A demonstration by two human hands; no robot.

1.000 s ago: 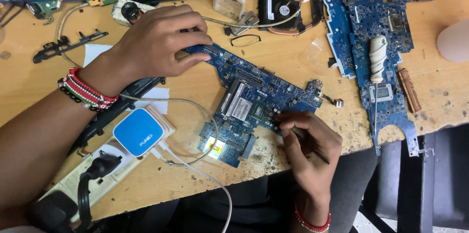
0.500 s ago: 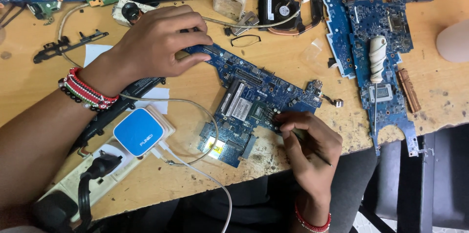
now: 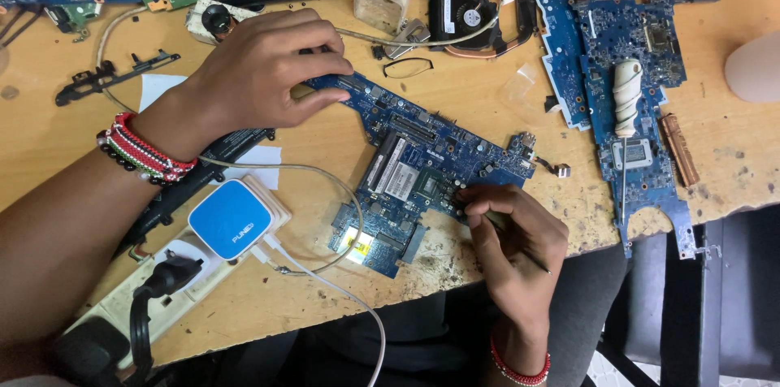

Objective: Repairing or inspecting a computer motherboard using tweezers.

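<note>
Right hand: the right hand is curled up tight and pinches a thin dark tool like a pencil. The tip sits on the blue board, near its front edge.
Left hand: the left hand is bent like a claw, with the fingers pressed down on the far corner of the blue board to hold it in place.
Where the board is: it lies flat and slanted on the wooden table, between the two hands. Its near corner reaches the table edge.
Slip: if the left hand lets go a little, I think the board could turn and the tool tip could scratch the tiny parts.
Push too hard: a hard poke could break a small piece off the board.
Fall: the near corner is close to the edge, so a bump could tip the board off the table.
Cord: a white cord loops just beside the board and runs over the table edge. A wrist could catch it and tug the blue and white plug box.
Clutter: a second blue board with a white-handled screwdriver on it lies well apart on the right. A small fan lies farther back. An elbow could knock these.
</note>
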